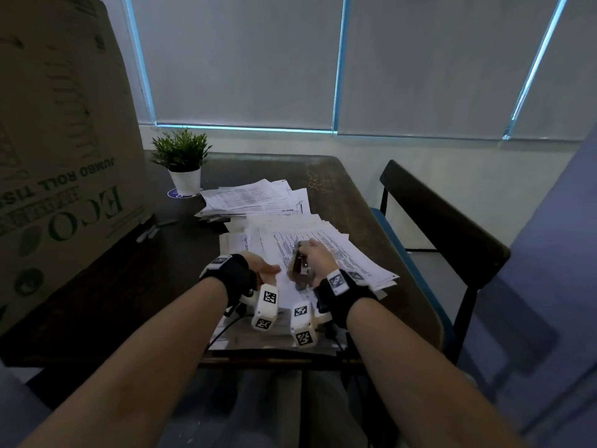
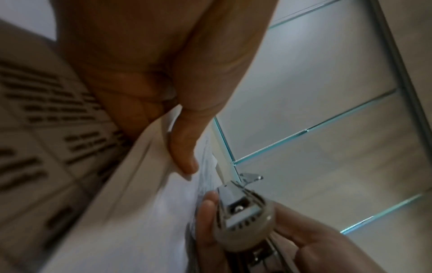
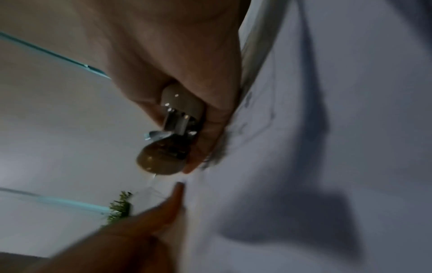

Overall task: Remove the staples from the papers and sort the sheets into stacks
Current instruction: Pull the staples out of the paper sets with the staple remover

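A loose pile of printed papers (image 1: 342, 257) covers the table's near middle. My left hand (image 1: 263, 270) holds down the pile's near left corner; in the left wrist view its thumb (image 2: 184, 147) and curled fingers pinch the lifted edge of a white sheet (image 2: 140, 203). My right hand (image 1: 318, 257) grips a beige and brown staple remover (image 1: 298, 265) with its metal claws on the top sheet, just right of the left fingers. The remover (image 3: 168, 144) sits in my right hand (image 3: 187, 73), close to a left fingertip (image 3: 177, 186). No staple can be made out.
A second spread of sheets (image 1: 252, 197) lies farther back. A potted plant (image 1: 181, 163) stands at the back left, a big cardboard box (image 1: 64, 156) on the left. Small grey pens (image 1: 150, 234) lie by the box. A dark chair (image 1: 436, 215) stands to the right.
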